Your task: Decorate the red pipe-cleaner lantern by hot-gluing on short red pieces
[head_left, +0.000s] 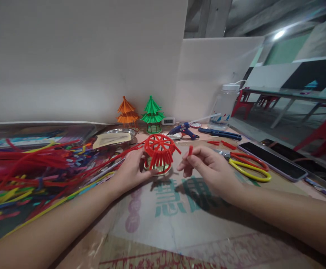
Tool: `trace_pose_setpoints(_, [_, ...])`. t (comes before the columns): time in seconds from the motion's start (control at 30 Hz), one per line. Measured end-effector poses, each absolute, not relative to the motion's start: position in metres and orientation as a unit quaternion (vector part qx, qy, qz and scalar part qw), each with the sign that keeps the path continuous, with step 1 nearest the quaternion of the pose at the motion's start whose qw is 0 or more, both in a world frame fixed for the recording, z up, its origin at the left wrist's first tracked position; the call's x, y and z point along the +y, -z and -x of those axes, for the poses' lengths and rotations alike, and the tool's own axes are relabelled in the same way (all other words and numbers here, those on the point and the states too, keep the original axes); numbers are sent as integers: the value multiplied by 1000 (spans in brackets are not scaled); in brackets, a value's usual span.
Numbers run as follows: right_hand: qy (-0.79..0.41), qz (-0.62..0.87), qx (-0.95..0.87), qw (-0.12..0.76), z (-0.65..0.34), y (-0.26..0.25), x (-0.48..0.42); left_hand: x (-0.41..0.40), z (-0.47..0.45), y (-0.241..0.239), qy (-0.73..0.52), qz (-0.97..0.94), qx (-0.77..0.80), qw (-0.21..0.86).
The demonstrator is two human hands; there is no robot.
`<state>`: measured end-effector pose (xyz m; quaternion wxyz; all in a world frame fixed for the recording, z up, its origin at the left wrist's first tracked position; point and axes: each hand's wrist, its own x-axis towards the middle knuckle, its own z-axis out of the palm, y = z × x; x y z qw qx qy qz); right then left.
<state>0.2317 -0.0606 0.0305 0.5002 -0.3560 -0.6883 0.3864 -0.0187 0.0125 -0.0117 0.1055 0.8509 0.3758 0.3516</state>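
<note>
A red pipe-cleaner pavilion model [160, 147] with a spoked round top and a fringe of short strips on its near side stands in the middle of the table. My left hand [133, 166] grips it at its left and lower edge, thumb along the base. To the right of the model, apart from it, my right hand [205, 162] pinches a short red pipe-cleaner piece [190, 150] upright between thumb and forefinger. Scissors [249, 168] with red and yellow handles lie just beyond the right hand.
Behind stand an orange tower model [127, 112] and a green one [152, 114]. A blue glue gun [182, 130], pliers-like tool [220, 133], water jug [224, 106] and phone [272, 161] are at the right. Colourful pipe cleaners [25, 168] and a metal dish [126, 135] occupy the left.
</note>
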Motion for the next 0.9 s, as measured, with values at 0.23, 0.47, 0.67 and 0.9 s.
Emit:
trace_pose_setpoints(0.23, [-336, 404, -750, 402, -233, -15, -61, 8, 16, 6, -373, -860, 348, 31])
trace_pose_setpoints(0.47, [-305, 406, -774, 378, -229, -18, -63, 8, 19, 12, -364, -855, 369, 1])
trace_pose_setpoints(0.67, [-313, 401, -772, 380, -226, -19, -63, 9, 20, 16, -352, -857, 376, -7])
trace_pose_setpoints(0.9, [-324, 408, -761, 387, -226, -14, -61, 8, 20, 15, -355, -856, 377, 1])
